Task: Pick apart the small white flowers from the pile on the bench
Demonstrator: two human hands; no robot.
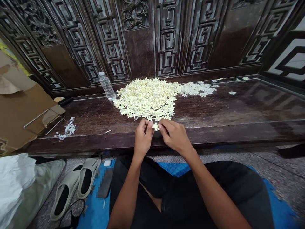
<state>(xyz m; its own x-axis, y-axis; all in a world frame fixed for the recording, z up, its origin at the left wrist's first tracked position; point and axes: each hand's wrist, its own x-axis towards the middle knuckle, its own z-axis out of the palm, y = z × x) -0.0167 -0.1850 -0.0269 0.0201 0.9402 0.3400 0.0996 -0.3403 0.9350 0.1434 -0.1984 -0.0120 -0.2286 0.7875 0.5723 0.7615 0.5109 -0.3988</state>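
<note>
Left hand [143, 138] and right hand [176, 135] both pinching one flower [155, 127] mid-frame, shiny dark wood bench [238, 111] there, carved panels [140, 47] up top, blue mat [91, 213] down low.

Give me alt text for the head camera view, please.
A person's left hand and right hand hold a small pale flower between them near the front edge of a dark wooden bench. Beyond lies a heap of similar flowers, with a clear bottle to its left and carved panels behind.
</note>
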